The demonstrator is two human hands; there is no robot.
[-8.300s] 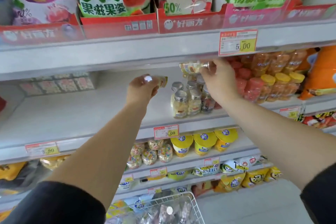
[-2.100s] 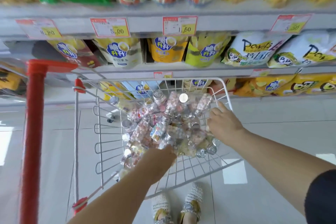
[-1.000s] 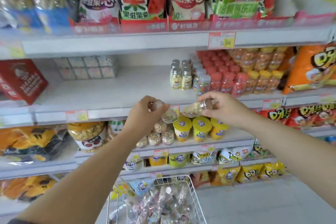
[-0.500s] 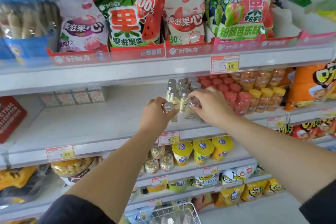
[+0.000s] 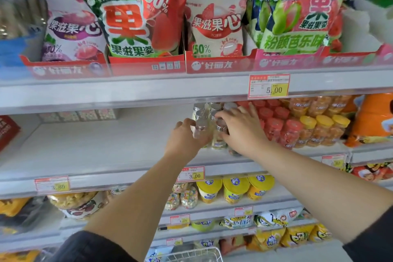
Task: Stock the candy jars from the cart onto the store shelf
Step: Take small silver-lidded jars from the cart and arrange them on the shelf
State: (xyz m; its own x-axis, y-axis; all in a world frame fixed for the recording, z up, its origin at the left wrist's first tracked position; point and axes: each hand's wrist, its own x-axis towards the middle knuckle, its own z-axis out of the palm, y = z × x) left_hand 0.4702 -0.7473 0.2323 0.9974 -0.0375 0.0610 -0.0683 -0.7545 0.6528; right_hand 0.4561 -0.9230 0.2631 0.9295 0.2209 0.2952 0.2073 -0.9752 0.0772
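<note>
A person's left hand (image 5: pixel 184 141) grips a silver-capped jar (image 5: pixel 200 132), fingers curled round its body, and sets it upright at the front of the store shelf (image 5: pixel 95 144). The right hand (image 5: pixel 241 132), just beside it at three o'clock, lies with fingers splayed over a second jar (image 5: pixel 220 134); whether it is pinching that jar or only steadying it cannot be told from this angle. Both jars touch or nearly touch the small block of stocked jars (image 5: pixel 205 110) standing behind them at twelve o'clock, next to the red-lidded jars (image 5: pixel 274 122) at three o'clock.

The job looks to be in its early part. Only a handful of silver caps stand on the shelf, and a long bare stretch of it runs off toward nine o'clock from the hands. At six o'clock, at the bottom edge of the view, the wire rim of the cart (image 5: pixel 191 255) shows; what it holds is out of sight here. Once these two jars are let go, more trips down to the cart are likely needed to fill the row.
</note>
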